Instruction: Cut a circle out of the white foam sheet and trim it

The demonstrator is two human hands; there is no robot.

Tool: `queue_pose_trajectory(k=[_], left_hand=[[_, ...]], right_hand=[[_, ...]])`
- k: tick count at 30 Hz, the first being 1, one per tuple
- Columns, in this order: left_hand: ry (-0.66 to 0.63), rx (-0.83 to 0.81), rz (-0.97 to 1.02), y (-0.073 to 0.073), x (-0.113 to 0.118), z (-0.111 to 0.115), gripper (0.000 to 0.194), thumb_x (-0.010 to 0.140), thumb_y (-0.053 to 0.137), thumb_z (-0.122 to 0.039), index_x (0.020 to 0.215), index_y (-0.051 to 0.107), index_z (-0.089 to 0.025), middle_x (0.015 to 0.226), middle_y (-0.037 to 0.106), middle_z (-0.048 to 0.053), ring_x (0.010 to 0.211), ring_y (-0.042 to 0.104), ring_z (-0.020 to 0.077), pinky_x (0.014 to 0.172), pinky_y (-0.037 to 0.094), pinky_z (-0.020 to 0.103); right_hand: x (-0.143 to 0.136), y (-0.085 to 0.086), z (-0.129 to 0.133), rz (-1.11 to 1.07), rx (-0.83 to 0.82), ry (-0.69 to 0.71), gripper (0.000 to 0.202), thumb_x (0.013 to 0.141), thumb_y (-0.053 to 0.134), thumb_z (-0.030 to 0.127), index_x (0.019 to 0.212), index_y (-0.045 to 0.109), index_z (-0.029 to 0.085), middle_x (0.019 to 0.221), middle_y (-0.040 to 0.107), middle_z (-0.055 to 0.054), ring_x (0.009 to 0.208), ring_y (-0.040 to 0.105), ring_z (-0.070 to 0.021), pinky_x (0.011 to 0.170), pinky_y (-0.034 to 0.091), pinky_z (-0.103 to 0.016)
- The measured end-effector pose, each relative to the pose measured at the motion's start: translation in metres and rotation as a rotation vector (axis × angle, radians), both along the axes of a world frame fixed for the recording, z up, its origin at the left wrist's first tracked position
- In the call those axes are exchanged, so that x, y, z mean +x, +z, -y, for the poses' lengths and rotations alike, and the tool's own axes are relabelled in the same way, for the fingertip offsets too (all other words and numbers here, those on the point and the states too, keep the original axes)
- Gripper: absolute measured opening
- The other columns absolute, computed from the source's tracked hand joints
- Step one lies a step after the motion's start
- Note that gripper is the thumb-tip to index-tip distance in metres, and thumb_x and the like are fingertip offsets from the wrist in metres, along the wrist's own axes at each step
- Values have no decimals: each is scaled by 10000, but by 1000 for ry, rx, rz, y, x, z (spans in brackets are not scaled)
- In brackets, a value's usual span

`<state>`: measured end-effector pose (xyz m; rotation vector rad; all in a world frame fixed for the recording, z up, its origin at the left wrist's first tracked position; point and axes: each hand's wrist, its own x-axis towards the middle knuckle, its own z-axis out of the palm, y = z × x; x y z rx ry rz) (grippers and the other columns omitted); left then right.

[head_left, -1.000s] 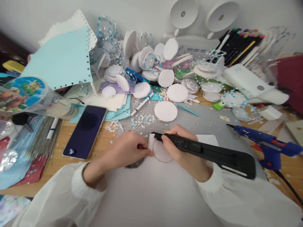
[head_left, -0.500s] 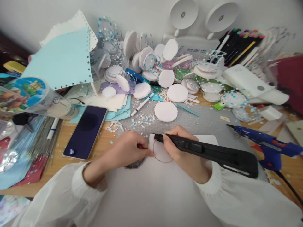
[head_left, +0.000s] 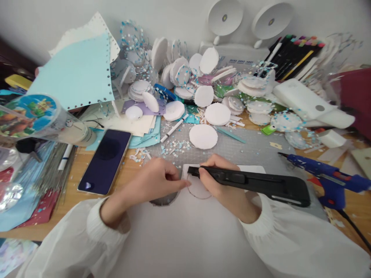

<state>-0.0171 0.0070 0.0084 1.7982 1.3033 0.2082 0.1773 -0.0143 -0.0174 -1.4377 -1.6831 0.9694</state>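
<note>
- Between 3 and 4 o'clock from the knife tip, the right hand (head_left: pixel 224 189) is closed firmly round the black knife (head_left: pixel 266 187), gripping it near the front; the tip lies over the edge of the round outline (head_left: pixel 199 188), the blade too small to make out.
- At about 9 o'clock, the left hand (head_left: pixel 156 179) is half curled, its fingertips on the paper beside the outline; whether they pinch anything I cannot tell.
- Compared with half a second ago, those fingertips sit slightly further towards 1 o'clock, closer to the knife tip, and the knife's back end has swung a little towards 12. I take this as a fresh angle and a closer brace for following the curve.
- White paper (head_left: pixel 184 200) spreads beneath both hands, the outline on it at 4 to 5 o'clock; a round grey patch (head_left: pixel 165 196) at 7 to 8 looks like a hole.
- Further out, a white disc (head_left: pixel 203 136) lies at 1 on the grey mat (head_left: pixel 246 148), a phone (head_left: pixel 106 162) at 9, a blue glue gun (head_left: pixel 330 175) at 3.
</note>
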Motion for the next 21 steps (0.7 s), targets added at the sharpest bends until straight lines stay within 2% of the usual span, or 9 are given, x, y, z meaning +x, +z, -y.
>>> queue_pose_trajectory(k=[3, 5, 7, 10, 13, 16, 21], left_hand=[[158, 39, 149, 5, -1, -1, 404, 831, 507, -370, 495, 488, -147, 463, 312, -52, 461, 299, 68, 441, 214, 214], [281, 106, 204, 5, 0, -3, 353, 862, 463, -341, 588, 569, -145, 498, 399, -41, 496, 379, 84, 473, 270, 217], [338, 190, 202, 2, 2, -4, 297, 869, 466, -331, 694, 616, -144, 584, 506, -21, 571, 454, 103, 522, 319, 224], [230, 258, 135, -6, 6, -5, 259, 878, 473, -318, 734, 607, -150, 682, 562, -6, 640, 480, 116, 575, 333, 236], [99, 262, 76, -11, 9, -5, 326, 898, 444, -307, 620, 517, -153, 618, 491, -25, 590, 417, 102, 563, 296, 243], [86, 254, 63, -14, 10, -5, 353, 902, 439, -313, 587, 469, -155, 576, 441, -38, 556, 378, 93, 546, 269, 245], [96, 190, 89, -13, 8, -6, 322, 903, 436, -328, 677, 582, -150, 627, 534, -18, 592, 445, 105, 562, 313, 236]], right_hand=[[1, 1, 0, 3, -4, 14, 161, 801, 575, 232, 662, 499, 201, 556, 471, 61, 543, 430, -93, 515, 335, -214], [2, 2, 0, -4, -13, 21, 160, 798, 571, 224, 657, 499, 198, 561, 482, 59, 547, 431, -95, 519, 334, -217], [2, 2, 0, -13, -21, 29, 141, 799, 565, 216, 670, 512, 198, 568, 490, 56, 549, 430, -99, 519, 335, -222], [2, 2, 1, -16, -2, 37, 128, 798, 564, 203, 679, 516, 198, 582, 501, 55, 557, 443, -103, 529, 349, -229], [2, 3, 2, 7, 32, 39, 121, 797, 568, 209, 686, 522, 199, 601, 529, 49, 562, 467, -108, 534, 364, -234], [5, 4, 4, 14, 77, 18, 116, 796, 580, 235, 691, 542, 202, 585, 548, 43, 538, 493, -113, 511, 376, -236], [15, -1, 2, -112, 234, -263, 64, 822, 586, 265, 785, 583, 213, 635, 585, 11, 570, 555, -148, 553, 434, -283]])
